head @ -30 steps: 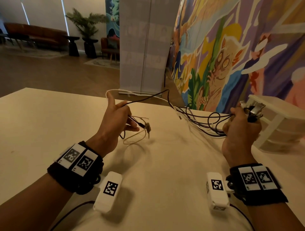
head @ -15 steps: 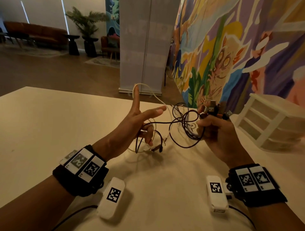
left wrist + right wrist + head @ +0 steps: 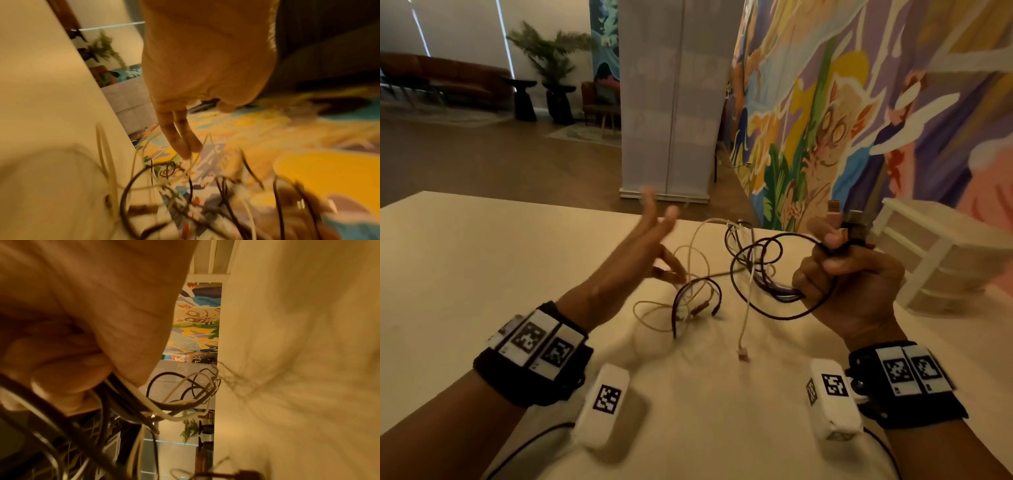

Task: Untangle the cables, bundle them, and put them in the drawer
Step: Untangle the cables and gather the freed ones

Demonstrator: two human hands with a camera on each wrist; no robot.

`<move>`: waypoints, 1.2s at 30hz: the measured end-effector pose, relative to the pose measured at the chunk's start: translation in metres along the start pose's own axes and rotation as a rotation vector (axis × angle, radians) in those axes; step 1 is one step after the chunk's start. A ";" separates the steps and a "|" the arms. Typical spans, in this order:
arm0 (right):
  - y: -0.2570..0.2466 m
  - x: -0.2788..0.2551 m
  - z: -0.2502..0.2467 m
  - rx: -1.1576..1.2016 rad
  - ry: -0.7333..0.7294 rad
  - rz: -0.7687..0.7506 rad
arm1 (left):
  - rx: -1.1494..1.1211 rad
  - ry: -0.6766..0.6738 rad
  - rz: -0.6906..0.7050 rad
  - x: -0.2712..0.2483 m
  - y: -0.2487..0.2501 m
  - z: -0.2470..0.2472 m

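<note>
Black and white cables [image 3: 753, 270] hang in tangled loops over the cream table [image 3: 482, 260]. My right hand [image 3: 849, 274] grips the bundle, with several plug ends [image 3: 854, 228] sticking up above the fist; the right wrist view shows its fingers [image 3: 68, 381] curled round the cables [image 3: 144, 404]. My left hand [image 3: 650, 246] is spread, fingers straight, and two lower fingers [image 3: 180, 142] touch the thin white loop [image 3: 185, 172]. A white plug end [image 3: 742, 354] dangles down to the table. The small white drawer unit [image 3: 935, 260] stands at the right, its drawers closed.
A colourful mural wall [image 3: 859, 102] rises just behind the table's far right edge. A white banner stand [image 3: 671, 102] is on the floor beyond the table. Wrist camera units [image 3: 606, 404] hang under both forearms.
My right hand has drawn in from the drawer unit and lifted the plug ends upright. My left hand has let go of the black cable and spread its fingers. The cables have slackened into loops.
</note>
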State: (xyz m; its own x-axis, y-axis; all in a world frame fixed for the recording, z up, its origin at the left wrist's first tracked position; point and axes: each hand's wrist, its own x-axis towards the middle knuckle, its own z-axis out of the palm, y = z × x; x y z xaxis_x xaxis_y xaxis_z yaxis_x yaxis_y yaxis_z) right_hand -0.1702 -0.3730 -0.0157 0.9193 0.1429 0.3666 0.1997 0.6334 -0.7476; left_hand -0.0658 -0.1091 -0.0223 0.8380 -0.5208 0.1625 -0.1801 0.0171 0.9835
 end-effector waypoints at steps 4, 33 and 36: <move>-0.016 -0.005 -0.008 -0.044 0.226 -0.210 | 0.098 0.235 -0.145 0.018 -0.010 -0.050; -0.019 -0.010 -0.027 -0.020 0.539 -0.380 | 0.200 0.422 -0.105 0.054 -0.002 -0.091; -0.019 -0.010 -0.031 0.023 0.543 -0.442 | -0.006 0.612 -0.191 0.055 -0.021 -0.100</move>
State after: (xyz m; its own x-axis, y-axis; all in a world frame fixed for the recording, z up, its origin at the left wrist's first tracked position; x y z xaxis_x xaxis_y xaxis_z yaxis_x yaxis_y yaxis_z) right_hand -0.1729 -0.4096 -0.0221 0.7943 -0.5278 0.3007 0.5919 0.5612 -0.5785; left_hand 0.0355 -0.0529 -0.0257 0.9978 0.0661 -0.0017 0.0032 -0.0220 0.9998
